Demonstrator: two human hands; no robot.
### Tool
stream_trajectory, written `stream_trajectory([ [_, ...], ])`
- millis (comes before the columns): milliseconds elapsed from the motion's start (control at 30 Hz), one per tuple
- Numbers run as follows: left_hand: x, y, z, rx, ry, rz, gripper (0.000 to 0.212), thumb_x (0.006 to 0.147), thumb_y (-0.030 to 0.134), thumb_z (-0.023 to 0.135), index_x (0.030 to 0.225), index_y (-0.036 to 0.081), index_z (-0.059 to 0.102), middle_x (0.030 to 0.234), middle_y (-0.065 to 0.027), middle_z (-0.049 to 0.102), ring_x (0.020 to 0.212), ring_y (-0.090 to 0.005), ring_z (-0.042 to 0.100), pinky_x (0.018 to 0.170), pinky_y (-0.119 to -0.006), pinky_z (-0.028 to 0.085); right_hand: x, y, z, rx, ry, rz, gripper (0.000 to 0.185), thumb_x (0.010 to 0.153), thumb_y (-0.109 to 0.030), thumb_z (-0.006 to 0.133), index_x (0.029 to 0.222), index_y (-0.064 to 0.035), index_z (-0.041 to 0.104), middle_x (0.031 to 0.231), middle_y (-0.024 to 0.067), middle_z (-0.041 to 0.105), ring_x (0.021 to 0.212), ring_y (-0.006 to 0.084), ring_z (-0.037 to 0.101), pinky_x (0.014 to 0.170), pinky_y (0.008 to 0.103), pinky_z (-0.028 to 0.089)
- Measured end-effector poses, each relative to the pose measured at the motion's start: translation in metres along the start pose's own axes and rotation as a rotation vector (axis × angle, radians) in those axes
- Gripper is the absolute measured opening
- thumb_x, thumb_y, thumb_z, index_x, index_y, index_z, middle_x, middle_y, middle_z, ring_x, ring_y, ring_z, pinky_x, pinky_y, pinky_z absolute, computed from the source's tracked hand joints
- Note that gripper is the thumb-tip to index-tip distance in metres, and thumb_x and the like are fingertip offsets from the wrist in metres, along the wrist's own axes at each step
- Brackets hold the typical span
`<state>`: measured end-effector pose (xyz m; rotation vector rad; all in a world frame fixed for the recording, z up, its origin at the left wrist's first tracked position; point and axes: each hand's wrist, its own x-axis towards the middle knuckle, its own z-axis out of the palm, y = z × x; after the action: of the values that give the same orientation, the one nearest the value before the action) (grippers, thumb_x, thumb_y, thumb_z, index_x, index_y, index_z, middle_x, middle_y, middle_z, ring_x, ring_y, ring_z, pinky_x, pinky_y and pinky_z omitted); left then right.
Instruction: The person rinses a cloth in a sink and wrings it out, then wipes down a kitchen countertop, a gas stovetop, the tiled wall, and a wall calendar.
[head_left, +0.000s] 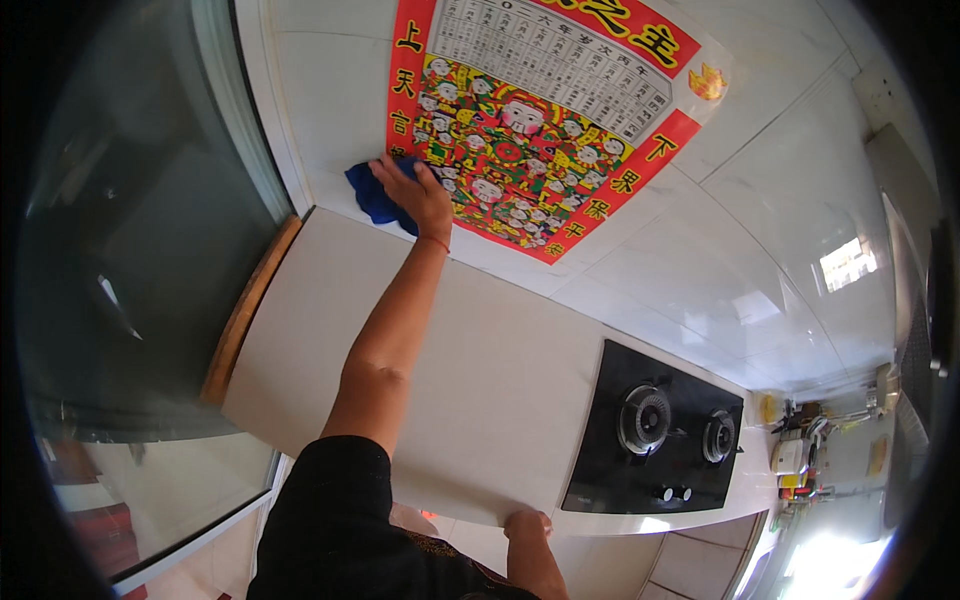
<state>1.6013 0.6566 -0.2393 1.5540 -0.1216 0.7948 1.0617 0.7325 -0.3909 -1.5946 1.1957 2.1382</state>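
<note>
My left hand (420, 199) presses a dark blue cloth (379, 196) against the white tiled wall, low down by the left edge of a red printed calendar poster (517, 150). Part of the cloth lies hidden under the palm and fingers. That arm reaches across the pale countertop (487, 382). Lower in the view, my right hand (529, 521) rests at the front edge of the countertop with its fingers curled. Whether it grips the edge is not clear.
A black glass two-burner gas hob (660, 435) is set into the counter on the right. Jars and utensils (799, 457) crowd the far right end, under a range hood (911, 352). Along the left runs a wooden strip (251, 315) beside a dark glass panel (142, 247).
</note>
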Motion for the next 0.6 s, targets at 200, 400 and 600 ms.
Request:
stream_trajectory([
  [200,0.032,0.078,0.008,-0.563,0.014,-0.232,0.057,0.095,0.025,0.032,0.134,-0.009,0.009,0.140,-0.0231,0.019,0.128,-0.0276,0.025,0.105,-0.037,0.023,-0.005,0.000,0.002,0.017,0.000,-0.011,0.026,0.077,-0.025,0.058,0.102,-0.0216,0.061,0.097,0.0000,0.061,0.086,0.0207,0.058,0.067,0.0383,0.046],
  [400,0.024,0.087,0.037,-0.833,0.167,-0.798,0.060,0.092,0.033,0.037,0.127,-0.013,0.021,0.128,-0.0265,0.033,0.110,-0.0264,0.045,0.091,-0.038,0.038,0.004,0.003,0.003,-0.005,-0.050,-0.034,0.024,0.077,-0.026,0.058,0.100,-0.0204,0.062,0.096,-0.0015,0.061,0.081,0.0196,0.057,0.063,0.0388,0.045],
  [600,-0.048,0.081,0.069,-0.399,0.135,-0.701,0.074,0.091,0.037,0.035,0.130,-0.018,0.005,0.138,-0.0368,0.008,0.131,-0.0439,0.011,0.107,-0.045,0.012,0.001,0.003,0.004,0.011,0.035,-0.008,0.024,0.077,-0.026,0.059,0.100,-0.0189,0.061,0.095,-0.0016,0.061,0.080,0.0189,0.057,0.064,0.0379,0.046],
])
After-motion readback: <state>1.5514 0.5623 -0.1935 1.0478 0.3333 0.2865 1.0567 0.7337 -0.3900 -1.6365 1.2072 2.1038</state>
